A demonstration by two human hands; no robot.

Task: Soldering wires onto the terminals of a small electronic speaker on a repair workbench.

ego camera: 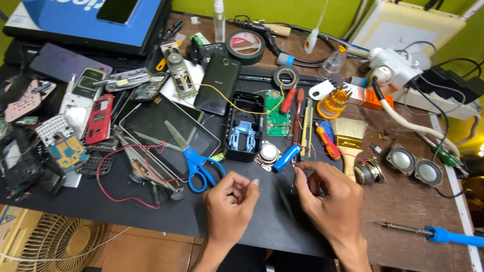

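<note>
Your fingers [250, 184] pinch shut on a thin red wire [322, 151] running to the blue battery [286, 157], just right of the scissors [197, 163]; tug hard and its joint may snap.

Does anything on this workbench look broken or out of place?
Yes. Several phones at the left lie dismantled: a bare circuit board sits loose beside a red phone. A black speaker housing lies open near the left hand, and a soldering iron lies at the table edge.
</note>
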